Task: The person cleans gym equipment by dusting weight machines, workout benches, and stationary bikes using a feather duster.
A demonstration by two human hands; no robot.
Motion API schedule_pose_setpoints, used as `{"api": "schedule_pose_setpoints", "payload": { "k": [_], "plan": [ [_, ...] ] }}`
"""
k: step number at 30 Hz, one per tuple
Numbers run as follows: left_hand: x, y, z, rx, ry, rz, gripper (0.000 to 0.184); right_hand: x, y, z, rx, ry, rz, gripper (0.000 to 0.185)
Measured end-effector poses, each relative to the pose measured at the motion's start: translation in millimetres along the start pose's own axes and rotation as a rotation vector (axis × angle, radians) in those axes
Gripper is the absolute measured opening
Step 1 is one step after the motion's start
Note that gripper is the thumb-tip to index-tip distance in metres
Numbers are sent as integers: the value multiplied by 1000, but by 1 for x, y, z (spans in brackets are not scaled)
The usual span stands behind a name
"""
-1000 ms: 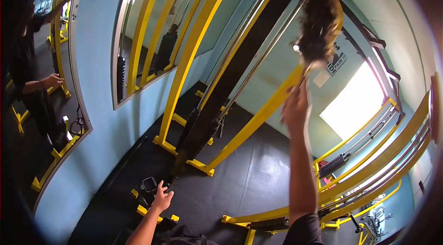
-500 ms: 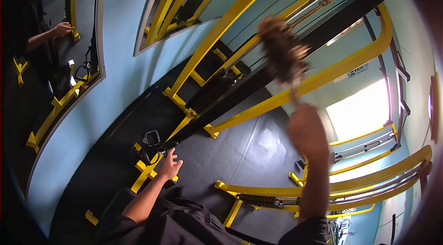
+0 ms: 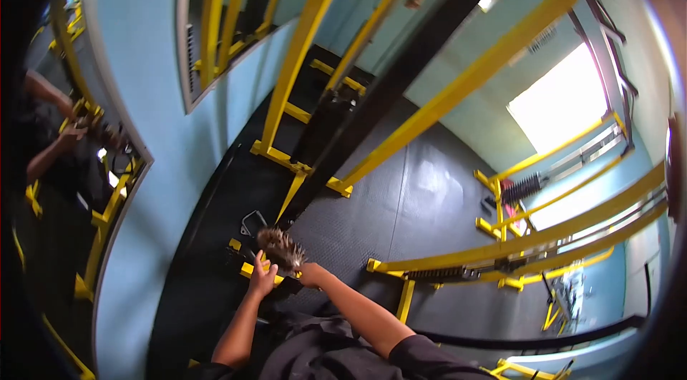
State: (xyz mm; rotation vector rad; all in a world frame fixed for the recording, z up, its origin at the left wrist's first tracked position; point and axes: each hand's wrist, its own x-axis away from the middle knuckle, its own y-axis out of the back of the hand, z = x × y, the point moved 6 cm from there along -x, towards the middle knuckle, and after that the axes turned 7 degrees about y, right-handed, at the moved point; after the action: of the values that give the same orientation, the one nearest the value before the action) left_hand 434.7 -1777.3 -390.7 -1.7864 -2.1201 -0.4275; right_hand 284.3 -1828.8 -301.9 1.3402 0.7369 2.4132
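A brown feather duster (image 3: 281, 247) is low in front of me, its fluffy head pointing up and left. My right hand (image 3: 313, 275) is wrapped round its handle end. Just left of it, my left hand (image 3: 263, 275) has its thumb and fingers apart, close to the duster's head; whether they touch cannot be made out. Beneath both hands lies a yellow machine foot (image 3: 252, 270). A metal cable handle (image 3: 252, 223) rests on the dark floor beyond the duster.
A yellow cable machine with a black upright (image 3: 401, 69) rises ahead. Mirrors (image 3: 129, 187) hang on the blue wall (image 3: 172, 158) at left. Another yellow frame (image 3: 544, 247) curves across the right, and a bright window (image 3: 562, 97) is behind it.
My right hand has come down and left with the duster, from high beside the machine to low near my left hand. My left hand stays low, and the view has shifted.
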Motion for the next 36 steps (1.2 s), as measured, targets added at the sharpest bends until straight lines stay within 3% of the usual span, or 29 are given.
{"api": "schedule_pose_setpoints", "payload": {
  "k": [3, 5, 7, 8, 10, 12, 18, 21, 23, 27, 30, 33, 36],
  "plan": [
    [13, 11, -23, -97, 91, 10, 68, 37, -18, -35, -215, -33, -269, 43],
    [10, 7, -15, -186, 69, 71, 66, 41, -61, -91, -41, 6, -208, 41],
    [2, 3, -6, -206, 109, 50, 62, 92, -63, -120, -241, -261, -294, 37],
    [-1, -5, -6, -240, 92, 92, 62, 118, -72, -138, -232, -371, -172, 33],
    [-6, -21, -4, -226, 141, 143, 58, 165, -84, -170, -274, -502, -259, 31],
    [-20, -44, 4, -170, 166, 247, 56, 200, -108, -209, -361, -568, -408, 30],
    [-42, -119, -29, -422, 21, 377, 51, 284, -151, -246, -721, -875, -889, 35],
    [-45, -160, -47, -515, 34, 439, 50, 286, -155, -276, -755, -860, -975, 30],
    [-41, -191, -63, -614, 34, 503, 50, 278, -155, -310, -1071, -786, -1134, 24],
    [-55, -249, -65, -778, -26, 637, 48, 266, -92, -364, -1446, -531, -977, 19],
    [-79, -282, -57, -844, -10, 640, 47, 254, -48, -411, -1568, -526, -826, 23],
    [-103, -309, -57, -895, 97, 510, 48, 253, -20, -460, -1410, -676, -840, 18],
    [-115, -363, -90, -933, 125, 435, 50, 250, -2, -503, -1272, -647, -817, 17]
  ]
}}
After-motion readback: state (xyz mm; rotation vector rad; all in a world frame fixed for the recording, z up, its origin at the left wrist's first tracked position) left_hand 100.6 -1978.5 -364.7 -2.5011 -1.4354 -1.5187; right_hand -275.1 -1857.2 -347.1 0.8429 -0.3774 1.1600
